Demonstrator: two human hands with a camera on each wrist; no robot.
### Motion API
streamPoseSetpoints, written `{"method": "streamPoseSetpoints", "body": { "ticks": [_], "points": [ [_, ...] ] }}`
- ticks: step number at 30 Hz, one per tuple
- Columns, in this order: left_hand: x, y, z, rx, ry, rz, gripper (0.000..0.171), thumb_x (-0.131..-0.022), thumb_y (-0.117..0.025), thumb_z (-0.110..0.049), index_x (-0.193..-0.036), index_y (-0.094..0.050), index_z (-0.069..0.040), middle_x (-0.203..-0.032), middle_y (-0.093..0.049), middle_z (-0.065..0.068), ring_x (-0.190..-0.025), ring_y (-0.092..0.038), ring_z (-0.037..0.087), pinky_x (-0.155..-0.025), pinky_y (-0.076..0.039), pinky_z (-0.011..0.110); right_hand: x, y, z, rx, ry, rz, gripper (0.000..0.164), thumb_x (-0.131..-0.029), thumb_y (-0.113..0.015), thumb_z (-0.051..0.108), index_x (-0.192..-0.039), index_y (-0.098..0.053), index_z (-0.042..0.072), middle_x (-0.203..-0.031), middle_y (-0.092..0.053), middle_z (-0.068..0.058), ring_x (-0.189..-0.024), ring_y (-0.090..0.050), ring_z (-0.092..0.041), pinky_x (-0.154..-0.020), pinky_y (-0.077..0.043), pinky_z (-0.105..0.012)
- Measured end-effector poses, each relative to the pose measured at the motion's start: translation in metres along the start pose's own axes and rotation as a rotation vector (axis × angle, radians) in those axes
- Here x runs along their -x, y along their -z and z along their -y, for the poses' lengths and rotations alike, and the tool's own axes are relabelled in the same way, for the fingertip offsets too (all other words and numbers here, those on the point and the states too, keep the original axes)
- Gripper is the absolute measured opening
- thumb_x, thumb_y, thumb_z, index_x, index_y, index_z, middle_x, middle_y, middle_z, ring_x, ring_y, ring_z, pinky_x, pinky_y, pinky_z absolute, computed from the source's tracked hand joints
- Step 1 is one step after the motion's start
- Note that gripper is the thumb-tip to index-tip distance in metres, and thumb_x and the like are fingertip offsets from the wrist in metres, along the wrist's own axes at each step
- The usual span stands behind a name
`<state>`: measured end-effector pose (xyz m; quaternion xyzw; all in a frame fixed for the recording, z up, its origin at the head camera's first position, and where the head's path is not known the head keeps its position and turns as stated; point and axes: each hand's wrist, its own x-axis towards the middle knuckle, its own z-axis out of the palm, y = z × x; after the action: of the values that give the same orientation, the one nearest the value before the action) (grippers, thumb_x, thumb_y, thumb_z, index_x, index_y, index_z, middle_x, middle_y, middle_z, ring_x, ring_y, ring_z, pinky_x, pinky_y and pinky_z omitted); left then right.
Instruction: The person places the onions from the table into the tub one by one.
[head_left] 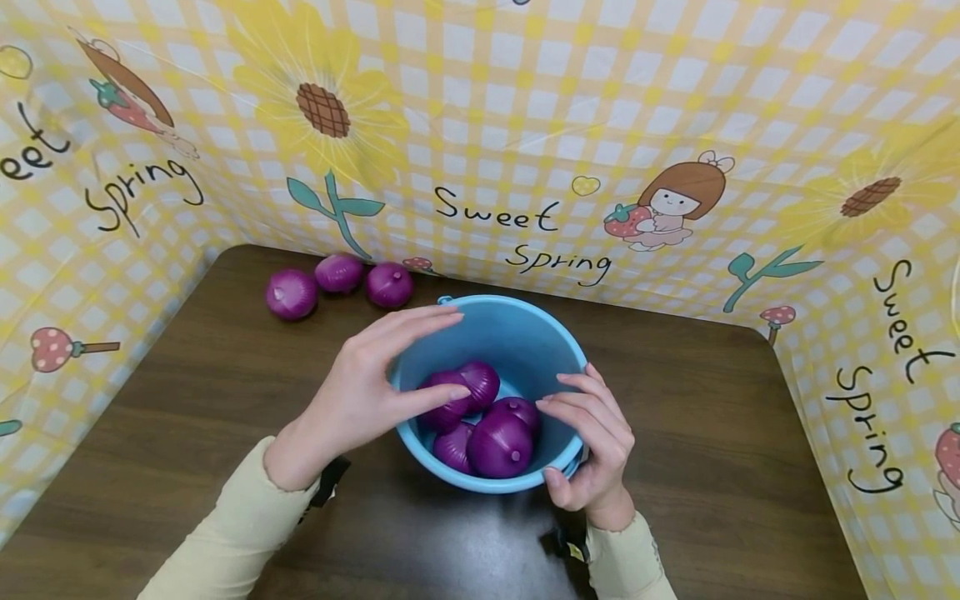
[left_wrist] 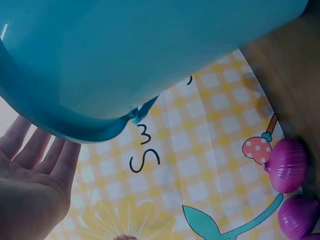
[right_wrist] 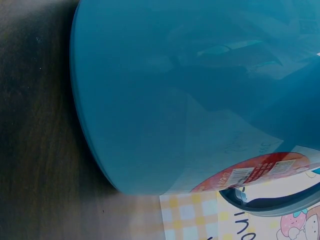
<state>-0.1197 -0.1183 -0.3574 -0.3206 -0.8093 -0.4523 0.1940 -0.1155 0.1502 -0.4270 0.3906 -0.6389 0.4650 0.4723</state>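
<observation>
Currently bucket (head_left: 517,337) upright, mouth up, long axis vertical, between hands (head_left: 360,375) (head_left: 596,437).

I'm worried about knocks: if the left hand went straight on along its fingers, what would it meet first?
The left hand would probably meet the blue bucket first, at its far rim, though it might pass above: height is unclear.

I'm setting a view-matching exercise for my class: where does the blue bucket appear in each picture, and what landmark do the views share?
Head: the blue bucket stands just below centre.
Left wrist: it fills the upper left and most of the top.
Right wrist: it fills most of the picture, reaching the right edge.
Shared landmark: the yellow-checked cloth.
</observation>
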Motion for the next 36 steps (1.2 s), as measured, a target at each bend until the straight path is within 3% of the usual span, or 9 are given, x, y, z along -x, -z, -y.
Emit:
{"method": "streamPoseSetpoints", "body": {
  "ticks": [12, 21, 30, 36],
  "points": [
    [-0.001, 0.011, 0.010, -0.036, -0.002, -0.129, 0.078, -0.066, -0.098, -0.013, -0.136, -0.065, -0.008, -0.138, -0.063, 0.005, -0.130, -0.055, 0.024, -0.107, -0.045, 0.035, 0.001, 0.000, -0.001, 0.000, 0.003, -0.002, 0.057, -0.089, -0.058, 0.050, -0.087, -0.075, -0.004, -0.081, -0.071, -0.018, -0.091, -0.067, -0.040, -0.102, -0.045, -0.059],
    [0.004, 0.020, 0.020, -0.074, 0.022, -0.184, 0.075, -0.068, -0.096, -0.012, -0.136, -0.065, -0.008, -0.137, -0.063, -0.001, -0.127, -0.057, 0.022, -0.109, -0.042, 0.035, 0.003, 0.000, -0.002, 0.003, -0.003, 0.001, 0.056, -0.089, -0.058, 0.050, -0.087, -0.076, -0.004, -0.081, -0.071, -0.017, -0.091, -0.067, -0.040, -0.102, -0.045, -0.059],
    [-0.002, 0.030, -0.001, -0.090, 0.060, -0.265, 0.069, -0.065, -0.093, 0.004, -0.129, -0.067, 0.002, -0.131, -0.066, 0.014, -0.126, -0.058, 0.029, -0.110, -0.042, 0.035, 0.004, 0.000, -0.002, -0.002, 0.000, 0.002, 0.056, -0.089, -0.058, 0.050, -0.088, -0.076, -0.003, -0.081, -0.071, -0.017, -0.092, -0.067, -0.039, -0.102, -0.045, -0.059],
    [0.005, 0.033, 0.024, -0.116, 0.094, -0.298, 0.072, -0.065, -0.096, -0.001, -0.132, -0.068, -0.007, -0.132, -0.066, 0.004, -0.124, -0.060, 0.024, -0.107, -0.043, 0.031, 0.004, 0.001, -0.003, -0.002, 0.000, -0.001, 0.056, -0.089, -0.058, 0.050, -0.088, -0.076, -0.003, -0.082, -0.071, -0.018, -0.092, -0.067, -0.039, -0.102, -0.045, -0.059]
  ]
}}
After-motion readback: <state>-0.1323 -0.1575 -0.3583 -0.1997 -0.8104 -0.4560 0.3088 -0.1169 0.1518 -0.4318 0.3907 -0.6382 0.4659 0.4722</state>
